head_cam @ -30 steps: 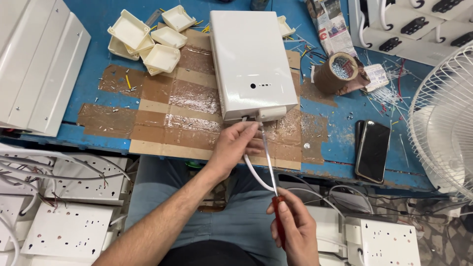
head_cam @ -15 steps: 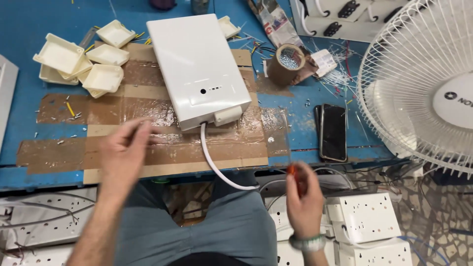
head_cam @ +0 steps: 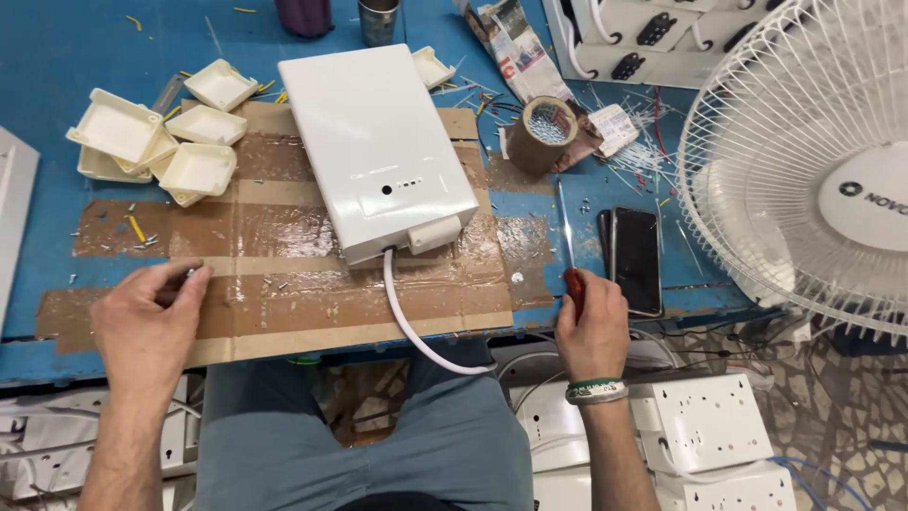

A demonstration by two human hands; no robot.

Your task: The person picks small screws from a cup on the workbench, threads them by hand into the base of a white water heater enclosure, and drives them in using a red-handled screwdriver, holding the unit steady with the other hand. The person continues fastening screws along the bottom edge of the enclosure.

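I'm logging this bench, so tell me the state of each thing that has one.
White box: closed, flat on the cardboard, cable hanging out.
Screwdriver: gripped in right hand, tip pointing away.
Left hand: pinching something small.
Phone: screen dark.
Tape roll: lying flat.
Small trays: empty, piled.

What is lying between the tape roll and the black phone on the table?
In the head view, only the screwdriver's thin shaft crosses between tape roll and phone, besides wire scraps.

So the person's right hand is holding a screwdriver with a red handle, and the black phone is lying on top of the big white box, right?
Not quite. The head view shows the black phone lying on the blue table, right of the big white box. The right hand does hold the red-handled screwdriver.
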